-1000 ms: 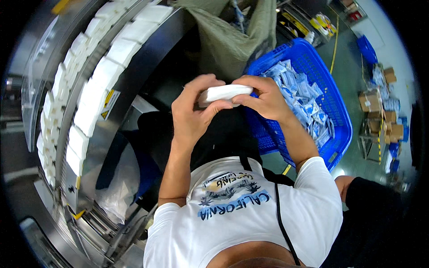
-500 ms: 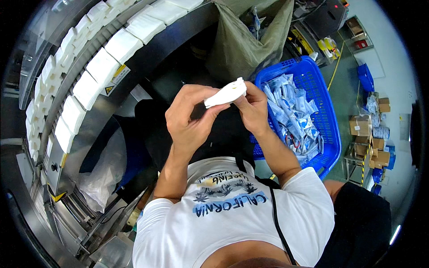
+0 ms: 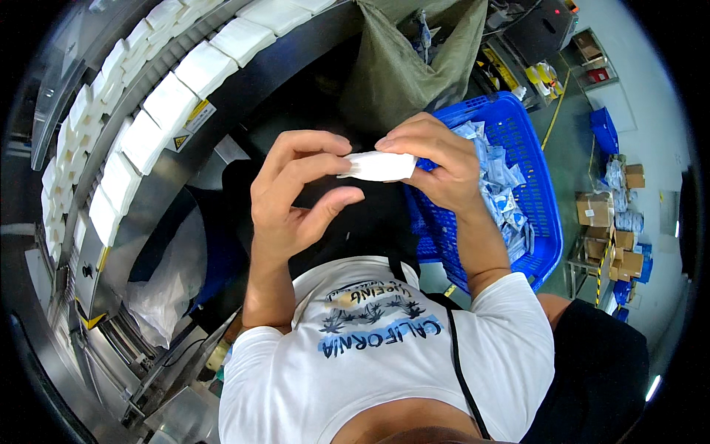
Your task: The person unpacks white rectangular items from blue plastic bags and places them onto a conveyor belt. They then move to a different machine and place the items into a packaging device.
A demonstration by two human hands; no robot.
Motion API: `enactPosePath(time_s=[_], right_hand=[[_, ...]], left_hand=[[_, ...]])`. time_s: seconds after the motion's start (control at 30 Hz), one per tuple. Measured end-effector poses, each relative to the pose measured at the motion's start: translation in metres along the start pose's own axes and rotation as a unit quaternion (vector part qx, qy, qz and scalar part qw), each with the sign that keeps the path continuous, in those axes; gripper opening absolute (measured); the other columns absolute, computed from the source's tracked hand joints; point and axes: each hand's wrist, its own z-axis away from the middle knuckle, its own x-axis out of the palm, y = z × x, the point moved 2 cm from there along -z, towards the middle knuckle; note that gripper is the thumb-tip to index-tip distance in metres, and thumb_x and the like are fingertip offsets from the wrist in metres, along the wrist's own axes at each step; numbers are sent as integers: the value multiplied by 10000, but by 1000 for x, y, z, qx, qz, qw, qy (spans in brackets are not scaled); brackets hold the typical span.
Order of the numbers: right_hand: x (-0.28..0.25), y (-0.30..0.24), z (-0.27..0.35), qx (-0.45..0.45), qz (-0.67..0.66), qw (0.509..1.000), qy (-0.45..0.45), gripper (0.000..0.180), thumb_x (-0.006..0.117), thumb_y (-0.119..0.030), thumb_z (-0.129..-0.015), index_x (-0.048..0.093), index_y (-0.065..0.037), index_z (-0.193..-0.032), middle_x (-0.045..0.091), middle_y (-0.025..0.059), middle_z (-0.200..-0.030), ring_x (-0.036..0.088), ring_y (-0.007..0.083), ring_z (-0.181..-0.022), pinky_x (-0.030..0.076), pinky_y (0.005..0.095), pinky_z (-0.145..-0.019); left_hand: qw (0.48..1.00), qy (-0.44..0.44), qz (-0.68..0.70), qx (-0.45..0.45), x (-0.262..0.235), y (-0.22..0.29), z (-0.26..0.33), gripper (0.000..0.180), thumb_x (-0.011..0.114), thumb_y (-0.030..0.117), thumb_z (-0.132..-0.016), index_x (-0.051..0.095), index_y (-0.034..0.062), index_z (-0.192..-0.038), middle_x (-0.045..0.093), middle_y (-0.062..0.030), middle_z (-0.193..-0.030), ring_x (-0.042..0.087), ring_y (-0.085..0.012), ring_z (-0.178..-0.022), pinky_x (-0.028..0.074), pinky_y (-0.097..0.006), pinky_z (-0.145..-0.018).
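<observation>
Both hands were raised in front of the chest and held one small white packet (image 3: 381,166) between them. The left hand (image 3: 296,196) pinched the packet's left end with its fingertips, the thumb curled below and the other fingers half open. The right hand (image 3: 436,166) was closed over the packet's right end. Just beside the right hand stood a blue basket (image 3: 543,222) full of small packets. On the left, white packs (image 3: 170,100) lay in a row on a curved conveyor (image 3: 96,244).

Pouch (image 3: 381,166) between both hands, conveyor of packs (image 3: 159,96) left, basket of sachets (image 3: 518,185) right
</observation>
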Motion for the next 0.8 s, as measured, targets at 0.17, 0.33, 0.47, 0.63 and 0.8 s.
enactPosePath(time_s=[0.17,0.33,0.47,0.63,0.8], right_hand=[[1,-3,-4,-27,23,999,-8,384,864,-34,-704,755,-41,-1072,749,105,-1013,712,275,-898,568,361,-755],[-3,-8,-7,-41,43,998,-25,402,862,-36,-685,755,-42,-1072,740,98,-1025,704,275,-900,571,363,-743],[-9,-12,-8,-55,90,993,-57,365,863,-62,-696,762,-11,-1042,745,123,-1008,707,276,-879,568,339,-723],[-15,-17,-10,-55,115,988,-84,387,860,-84,-667,767,-12,-1035,740,115,-993,701,278,-863,560,343,-700],[-16,-21,-11,-42,102,990,-88,391,851,-77,-678,753,-29,-1053,728,100,-980,697,275,-869,557,365,-708]], left_hand=[[998,-44,-48,25,-6,4,-9,229,869,62,-772,760,48,-973,713,-105,-1010,696,-206,-879,548,-287,-704],[996,-55,-60,29,-6,7,-12,246,875,49,-740,760,46,-957,715,-88,-981,692,-205,-860,546,-290,-685],[992,-97,-79,35,-8,9,-20,229,861,31,-749,750,30,-949,707,-93,-975,688,-213,-861,546,-300,-697],[983,-153,-101,27,-7,12,-26,240,837,-24,-764,723,25,-969,697,-98,-982,676,-226,-875,537,-316,-732],[984,-175,4,-17,-11,3,-29,111,749,33,-886,672,-1,-957,672,-118,-986,657,-215,-877,526,-313,-763]])
